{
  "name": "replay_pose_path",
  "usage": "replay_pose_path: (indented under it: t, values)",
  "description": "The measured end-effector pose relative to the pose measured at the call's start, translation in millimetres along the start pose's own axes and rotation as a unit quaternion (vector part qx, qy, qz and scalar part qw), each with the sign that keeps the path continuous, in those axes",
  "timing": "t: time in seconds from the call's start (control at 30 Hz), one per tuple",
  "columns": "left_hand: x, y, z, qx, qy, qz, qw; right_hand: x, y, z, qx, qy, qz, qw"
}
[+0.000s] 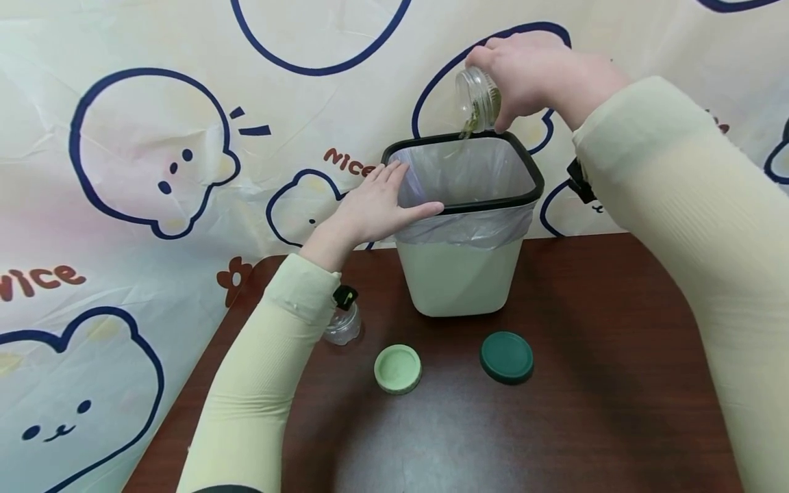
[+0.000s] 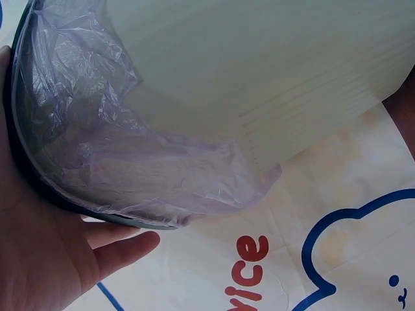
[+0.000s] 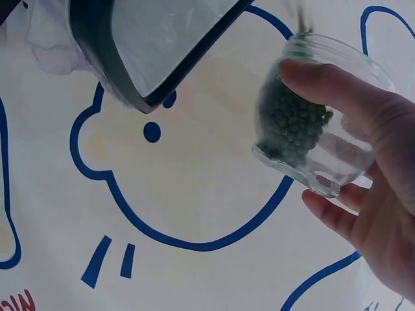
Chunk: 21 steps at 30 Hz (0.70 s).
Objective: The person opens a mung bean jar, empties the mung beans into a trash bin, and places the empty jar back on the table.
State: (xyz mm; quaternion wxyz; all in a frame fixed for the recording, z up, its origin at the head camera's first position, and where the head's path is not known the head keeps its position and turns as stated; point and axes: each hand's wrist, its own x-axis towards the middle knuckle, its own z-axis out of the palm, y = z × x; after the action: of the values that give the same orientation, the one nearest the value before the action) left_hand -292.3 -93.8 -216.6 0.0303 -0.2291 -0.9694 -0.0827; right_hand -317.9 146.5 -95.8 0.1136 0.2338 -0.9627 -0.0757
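Observation:
My right hand (image 1: 524, 72) grips a clear jar (image 1: 472, 92) of small green beans (image 3: 295, 123), tilted over the bin. A stream of beans falls from its mouth toward the bin's inside. The pale green trash bin (image 1: 459, 277) has a black rim and a translucent liner bag (image 1: 487, 222) folded over it. My left hand (image 1: 377, 205) rests on the bin's left rim, fingers spread and thumb along the front edge. In the left wrist view, that hand (image 2: 45, 249) lies against the rim from outside, partly out of frame.
A light green lid (image 1: 397, 369) and a dark green lid (image 1: 507, 357) lie on the brown table (image 1: 573, 424) in front of the bin. Another clear jar (image 1: 343, 326) stands partly hidden behind the left wrist. A patterned cloth (image 1: 154, 274) hangs behind and to the left.

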Motion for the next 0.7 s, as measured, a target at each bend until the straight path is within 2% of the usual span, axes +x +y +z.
replay_pose_path:
  t: [0.43,0.7]
  values:
    - [0.2,-0.3,-1.4,-0.004,-0.005,0.001,1.0000,-2.2,4.2,4.0,0.017,0.007,-0.013,0.9998]
    - [-0.4,-3.2,-0.6,-0.001,-0.005,0.000,1.0000,-1.1,-1.3,-1.1,0.027,0.028,0.002,0.9992]
